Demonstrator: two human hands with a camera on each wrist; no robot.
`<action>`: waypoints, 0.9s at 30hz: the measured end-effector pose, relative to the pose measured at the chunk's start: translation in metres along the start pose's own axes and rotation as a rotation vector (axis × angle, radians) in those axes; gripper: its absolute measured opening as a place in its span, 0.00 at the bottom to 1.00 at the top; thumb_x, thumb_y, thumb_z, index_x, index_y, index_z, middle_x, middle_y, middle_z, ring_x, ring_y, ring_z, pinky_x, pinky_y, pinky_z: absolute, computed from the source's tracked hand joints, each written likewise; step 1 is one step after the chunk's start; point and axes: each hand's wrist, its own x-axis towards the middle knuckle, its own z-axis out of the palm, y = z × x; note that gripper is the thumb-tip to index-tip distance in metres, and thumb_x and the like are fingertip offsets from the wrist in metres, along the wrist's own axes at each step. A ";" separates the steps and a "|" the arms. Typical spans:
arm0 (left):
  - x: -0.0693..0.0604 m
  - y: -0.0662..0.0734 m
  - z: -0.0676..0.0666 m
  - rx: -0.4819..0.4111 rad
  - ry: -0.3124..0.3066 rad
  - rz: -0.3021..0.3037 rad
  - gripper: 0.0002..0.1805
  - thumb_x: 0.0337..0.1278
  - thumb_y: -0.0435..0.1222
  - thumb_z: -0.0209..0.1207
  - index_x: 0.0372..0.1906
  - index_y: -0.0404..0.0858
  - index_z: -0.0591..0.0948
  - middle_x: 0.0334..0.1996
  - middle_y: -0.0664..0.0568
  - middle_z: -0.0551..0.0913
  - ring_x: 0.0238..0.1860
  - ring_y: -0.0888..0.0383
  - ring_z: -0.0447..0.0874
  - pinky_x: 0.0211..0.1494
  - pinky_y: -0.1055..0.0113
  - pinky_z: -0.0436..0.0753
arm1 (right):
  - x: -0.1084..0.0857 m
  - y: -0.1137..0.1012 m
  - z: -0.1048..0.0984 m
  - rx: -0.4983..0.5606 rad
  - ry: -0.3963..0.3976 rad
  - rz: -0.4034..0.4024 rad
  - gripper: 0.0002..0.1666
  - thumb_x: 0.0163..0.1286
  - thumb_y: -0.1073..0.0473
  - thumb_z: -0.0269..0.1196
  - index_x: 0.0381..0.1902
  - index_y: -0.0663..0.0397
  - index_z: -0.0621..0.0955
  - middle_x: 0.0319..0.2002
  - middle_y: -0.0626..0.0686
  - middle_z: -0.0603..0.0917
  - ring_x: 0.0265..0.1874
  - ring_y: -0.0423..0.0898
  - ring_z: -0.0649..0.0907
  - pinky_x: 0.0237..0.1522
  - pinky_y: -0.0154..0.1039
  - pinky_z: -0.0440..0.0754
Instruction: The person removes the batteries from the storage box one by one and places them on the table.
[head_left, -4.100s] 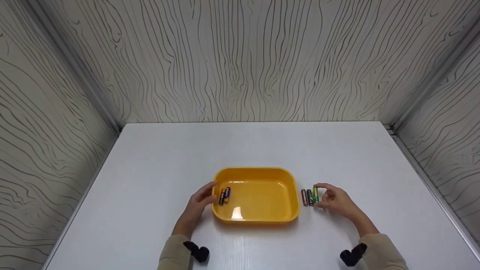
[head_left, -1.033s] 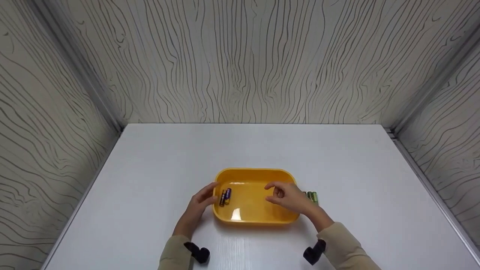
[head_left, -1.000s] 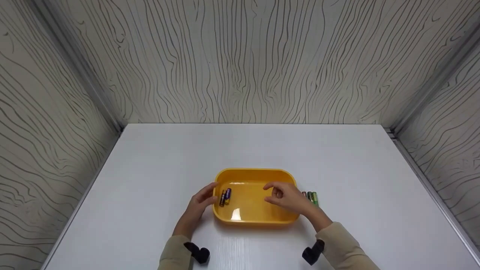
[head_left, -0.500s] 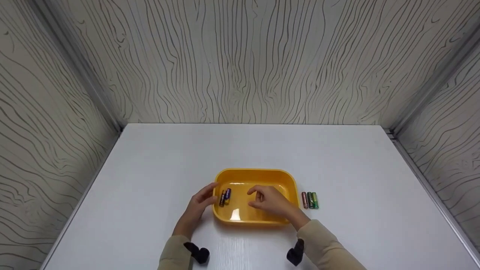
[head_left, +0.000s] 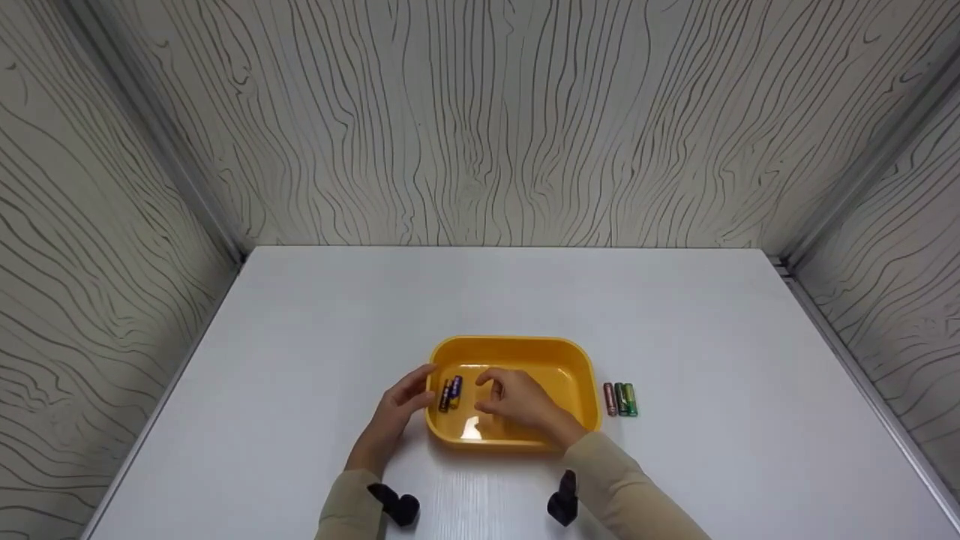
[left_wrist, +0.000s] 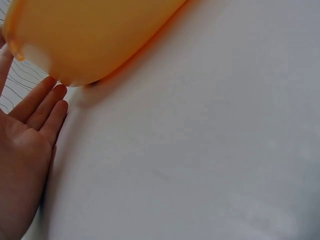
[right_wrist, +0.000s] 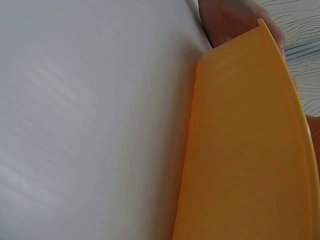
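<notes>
While my right hand (head_left: 517,397) hangs over the tray (head_left: 559,358), its thumb and forefinger stand apart in a curve, yellow floor showing between the tips; the other fingers are bent and hard to make out. Just beyond those tips, at the tray's left end, lie a dark battery (head_left: 445,397) and a purple battery (head_left: 456,391), side by side. My left hand (head_left: 396,403) is at the left rim, thumb and forefinger spread; seen from the left wrist, its fingers are straight, their tips against the tray's outer wall. Past the right rim, a red battery (head_left: 610,400), a dark green battery (head_left: 620,400) and a light green battery (head_left: 631,400) lie in a row on the table (head_left: 712,337), near the tray. My right wrist crosses the tray's near right corner, with the rim below it; white table runs wide behind the tray to the patterned wall (head_left: 487,127), and out to both side edges. Four seconds ago that right hand was pinching the light green battery outside the tray; now it has come leftward across the tray, further than half a second ago. My left hand, the tray and its two batteries have stayed put.
</notes>
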 end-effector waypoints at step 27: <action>0.000 -0.001 -0.001 0.028 -0.019 0.019 0.29 0.64 0.46 0.57 0.69 0.47 0.69 0.73 0.48 0.65 0.75 0.47 0.60 0.80 0.45 0.54 | 0.027 -0.010 0.031 -0.027 0.048 0.220 0.34 0.57 0.55 0.71 0.60 0.58 0.74 0.56 0.59 0.81 0.48 0.51 0.78 0.60 0.50 0.78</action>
